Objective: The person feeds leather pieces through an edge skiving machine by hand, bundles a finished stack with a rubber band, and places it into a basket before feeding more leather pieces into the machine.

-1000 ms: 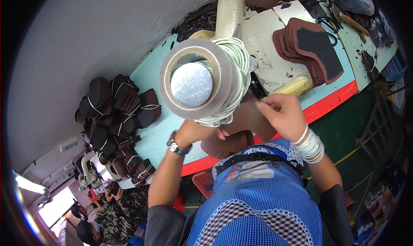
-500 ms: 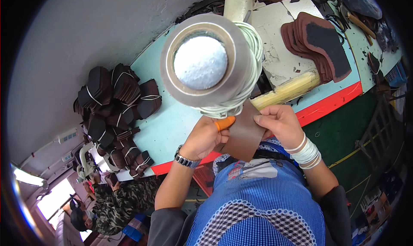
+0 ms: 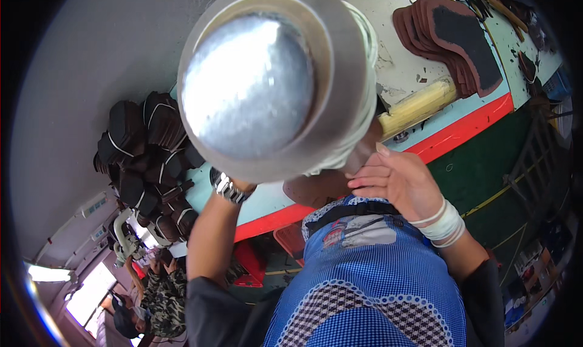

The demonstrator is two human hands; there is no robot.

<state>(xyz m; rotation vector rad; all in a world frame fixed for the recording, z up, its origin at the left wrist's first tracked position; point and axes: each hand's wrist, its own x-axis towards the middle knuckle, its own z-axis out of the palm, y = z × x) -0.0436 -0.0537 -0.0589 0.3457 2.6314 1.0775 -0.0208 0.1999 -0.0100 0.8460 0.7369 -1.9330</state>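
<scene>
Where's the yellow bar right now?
In the head view, the yellow bar lies right of centre, just inside the table's red edge, between the right hand and the fanned stack of brown-and-black pieces.

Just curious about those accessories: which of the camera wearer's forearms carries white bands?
The right forearm: several white bands circle it at the wrist, while the left forearm shows a silver watch instead.
</scene>
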